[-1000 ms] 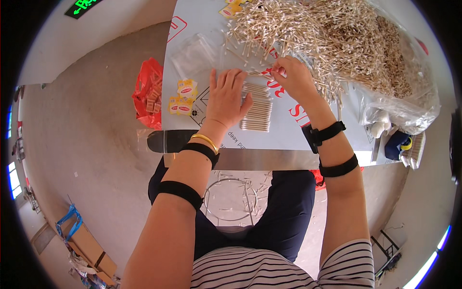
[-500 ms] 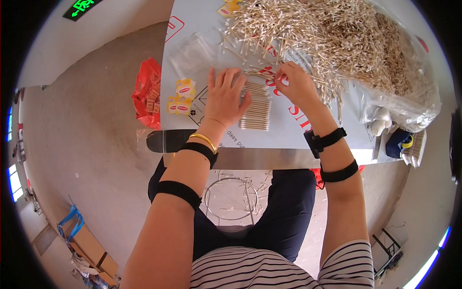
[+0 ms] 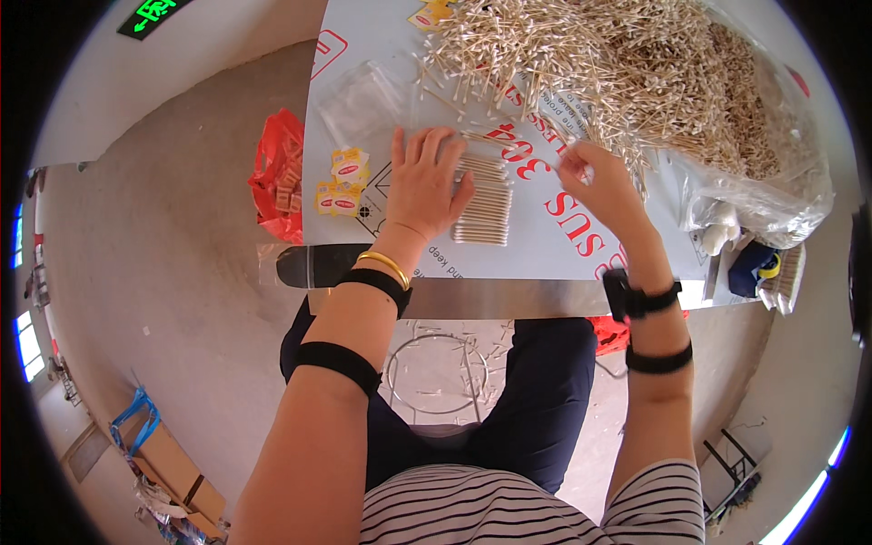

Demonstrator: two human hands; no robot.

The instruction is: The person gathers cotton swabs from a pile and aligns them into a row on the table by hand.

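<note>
Left hand: the left hand [image 3: 425, 186] lies palm-down with fingers spread, pressing the left part of a neat flat row of wooden cotton swabs [image 3: 484, 200] and gripping nothing.
Right hand: the right hand [image 3: 604, 186] is pinched shut on a few loose swabs at the near edge of the heap; the fingertips are too small to count what they hold.
Swab row: lies on the white printed sheet-metal tabletop [image 3: 563, 245], between the two hands.
Heap: a big loose pile of cotton swabs [image 3: 618, 68] spreads across the far side.
Nearby: small yellow paper labels [image 3: 341, 182] just left of the left hand; clear plastic bags [image 3: 363, 100] beyond them.
</note>
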